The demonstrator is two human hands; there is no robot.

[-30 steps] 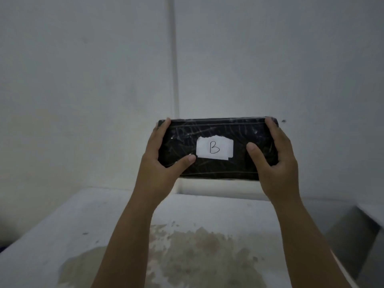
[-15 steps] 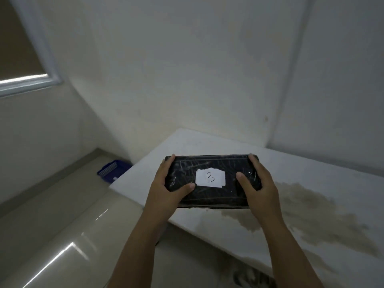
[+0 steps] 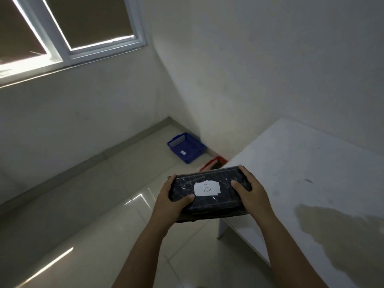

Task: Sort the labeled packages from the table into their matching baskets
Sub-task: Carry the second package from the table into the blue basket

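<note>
Two hands fill the middle of my head view, and both are clamped on one black package (image 3: 209, 196) wrapped in shiny film. My left hand (image 3: 173, 201) grips its left end, thumb lying across the top face and fingers curled over the far edge; my right hand (image 3: 252, 193) grips the right end the same way. I see the package held level in the air, off the near-left corner of the white table (image 3: 301, 163), partly over the floor (image 3: 93, 204) and partly over the tabletop edge. A white label (image 3: 207, 188) marked with a handwritten B sits in the middle of its top face, between my thumbs. On the floor beyond it, in the corner where the two walls meet, stands a blue basket (image 3: 187, 149) with a small white tag inside; I cannot read that tag. Just beside it, nearer the table, a red basket (image 3: 212, 163) peeks out, mostly hidden behind the package and the table corner. A brownish stain (image 3: 342, 227) spreads over the tabletop at right. A window (image 3: 68, 28) shows at upper left.
</note>
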